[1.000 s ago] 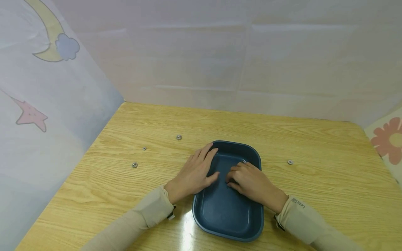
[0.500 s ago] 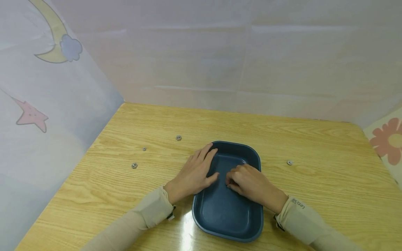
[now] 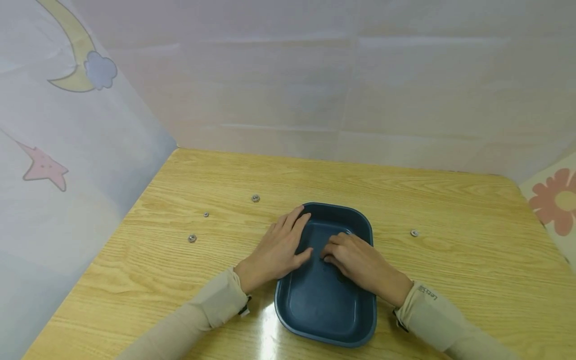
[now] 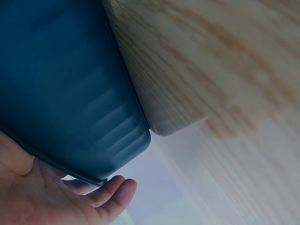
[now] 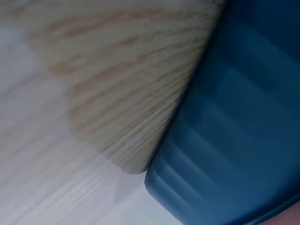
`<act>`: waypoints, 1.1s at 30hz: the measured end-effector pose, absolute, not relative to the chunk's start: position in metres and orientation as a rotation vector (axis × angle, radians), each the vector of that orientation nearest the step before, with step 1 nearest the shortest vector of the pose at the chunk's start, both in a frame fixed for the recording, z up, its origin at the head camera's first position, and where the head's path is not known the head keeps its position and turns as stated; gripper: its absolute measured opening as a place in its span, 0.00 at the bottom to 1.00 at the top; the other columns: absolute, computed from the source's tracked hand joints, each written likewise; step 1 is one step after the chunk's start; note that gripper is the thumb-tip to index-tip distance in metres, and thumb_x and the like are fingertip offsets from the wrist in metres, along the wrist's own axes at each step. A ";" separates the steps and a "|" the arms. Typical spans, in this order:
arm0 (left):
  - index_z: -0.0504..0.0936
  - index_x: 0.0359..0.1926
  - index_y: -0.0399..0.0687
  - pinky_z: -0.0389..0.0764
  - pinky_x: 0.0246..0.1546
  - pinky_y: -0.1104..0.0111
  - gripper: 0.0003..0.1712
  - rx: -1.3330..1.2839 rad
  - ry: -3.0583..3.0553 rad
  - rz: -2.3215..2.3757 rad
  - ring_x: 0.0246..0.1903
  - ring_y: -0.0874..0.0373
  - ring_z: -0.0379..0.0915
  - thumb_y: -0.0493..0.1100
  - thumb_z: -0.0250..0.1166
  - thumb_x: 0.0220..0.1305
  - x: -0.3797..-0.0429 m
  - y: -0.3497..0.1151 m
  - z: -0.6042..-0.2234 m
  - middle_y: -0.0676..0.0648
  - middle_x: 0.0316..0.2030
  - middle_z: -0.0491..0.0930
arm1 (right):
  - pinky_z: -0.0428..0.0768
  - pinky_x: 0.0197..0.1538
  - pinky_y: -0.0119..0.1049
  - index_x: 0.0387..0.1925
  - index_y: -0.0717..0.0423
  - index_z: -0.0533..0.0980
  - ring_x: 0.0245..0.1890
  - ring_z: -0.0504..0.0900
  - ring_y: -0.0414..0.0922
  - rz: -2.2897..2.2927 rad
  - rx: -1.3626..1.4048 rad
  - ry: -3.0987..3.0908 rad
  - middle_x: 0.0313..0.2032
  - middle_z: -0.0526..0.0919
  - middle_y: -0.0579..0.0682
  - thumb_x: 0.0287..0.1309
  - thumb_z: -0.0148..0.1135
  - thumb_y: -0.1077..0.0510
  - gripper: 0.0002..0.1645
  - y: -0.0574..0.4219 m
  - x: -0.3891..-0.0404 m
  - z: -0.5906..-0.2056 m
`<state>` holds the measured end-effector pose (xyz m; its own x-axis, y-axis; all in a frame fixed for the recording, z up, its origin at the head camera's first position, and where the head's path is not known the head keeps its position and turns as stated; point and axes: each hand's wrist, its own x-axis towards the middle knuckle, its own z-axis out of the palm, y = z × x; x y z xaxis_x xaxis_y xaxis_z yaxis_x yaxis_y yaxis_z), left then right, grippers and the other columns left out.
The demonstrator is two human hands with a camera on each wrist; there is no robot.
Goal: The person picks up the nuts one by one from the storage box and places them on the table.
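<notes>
A dark blue rectangular tray (image 3: 321, 315) stands on the table in the head view, with both hands at it. My left hand (image 3: 279, 245) rests over its left rim, fingers spread and the thumb reaching inside. From the left wrist view, that hand (image 4: 47, 201) lies along the rim of the tray (image 4: 61, 84). My right hand (image 3: 357, 257) reaches over the right rim, its curled fingertips low over the tray floor. Its fingertips are mostly hidden, and I cannot tell whether they hold anything. The right wrist view is mostly the tray's outer wall (image 5: 234, 126).
Left of the tray, two hex nuts (image 3: 255, 198) and a smaller metal piece (image 3: 206, 214) lie apart on the wooden table (image 3: 450, 290). Another small round metal piece (image 3: 414, 233) lies to its right. Printed sheets (image 3: 279, 90) close off the back and sides.
The right hand's fingers shift slightly inside the tray, curling tighter half a second ago and now reaching a little further left. The left hand and the tray stay put.
</notes>
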<state>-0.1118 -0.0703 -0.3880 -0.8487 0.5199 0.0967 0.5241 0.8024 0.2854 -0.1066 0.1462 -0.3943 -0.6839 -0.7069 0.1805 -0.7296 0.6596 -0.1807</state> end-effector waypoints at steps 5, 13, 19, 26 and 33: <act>0.55 0.76 0.42 0.71 0.63 0.49 0.44 -0.859 -2.965 -0.476 0.70 0.44 0.60 0.56 0.62 0.68 -0.111 -0.071 -0.388 0.39 0.76 0.52 | 0.81 0.42 0.37 0.36 0.53 0.84 0.36 0.82 0.41 0.445 1.184 -2.783 0.34 0.86 0.45 0.60 0.67 0.61 0.02 0.146 -0.107 -0.394; 0.55 0.76 0.42 0.72 0.63 0.49 0.44 -0.863 -2.961 -0.472 0.70 0.44 0.60 0.56 0.62 0.68 -0.111 -0.070 -0.388 0.39 0.76 0.53 | 0.80 0.42 0.38 0.33 0.51 0.83 0.35 0.81 0.39 0.570 1.086 -2.824 0.32 0.85 0.43 0.56 0.69 0.62 0.03 0.146 -0.107 -0.391; 0.56 0.75 0.42 0.73 0.61 0.49 0.44 -0.863 -2.950 -0.443 0.69 0.44 0.61 0.57 0.63 0.67 -0.111 -0.070 -0.387 0.39 0.76 0.54 | 0.81 0.44 0.41 0.33 0.52 0.84 0.36 0.82 0.40 0.605 1.034 -2.770 0.33 0.86 0.44 0.53 0.70 0.63 0.05 0.147 -0.105 -0.390; 0.56 0.75 0.42 0.74 0.60 0.49 0.45 -0.863 -2.943 -0.414 0.68 0.43 0.62 0.57 0.63 0.67 -0.110 -0.070 -0.387 0.39 0.75 0.54 | 0.82 0.43 0.40 0.39 0.54 0.86 0.38 0.83 0.42 0.597 1.041 -2.638 0.37 0.87 0.46 0.52 0.71 0.64 0.10 0.153 -0.106 -0.389; 0.56 0.75 0.42 0.74 0.60 0.49 0.45 -0.857 -2.935 -0.394 0.68 0.43 0.63 0.58 0.63 0.67 -0.110 -0.070 -0.388 0.39 0.75 0.55 | 0.83 0.42 0.39 0.38 0.55 0.86 0.40 0.83 0.43 0.597 1.036 -2.613 0.38 0.86 0.47 0.52 0.72 0.64 0.10 0.161 -0.106 -0.388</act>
